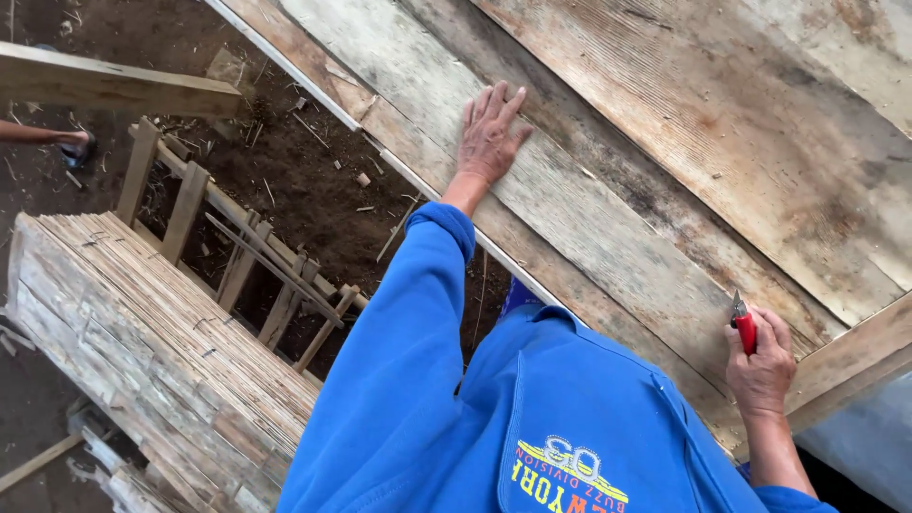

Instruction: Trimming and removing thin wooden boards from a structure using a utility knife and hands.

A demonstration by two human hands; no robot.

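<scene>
Spanning the far right, weathered wooden boards [665, 171] slope across a dirt floor [313, 180]. A stack of thin slats [161, 323] lies near left. The left hand [489, 133] rests open, flat on a board; the right hand's [760, 366] grip closes around a red-handled tool [744, 326] against the boards.

At frame centre the left hand [490, 133] lies flat on a weathered grey wooden board [608, 218]; at lower right the right hand [760, 366] grips a small red-handled cutter [743, 326] (blade up).
</scene>
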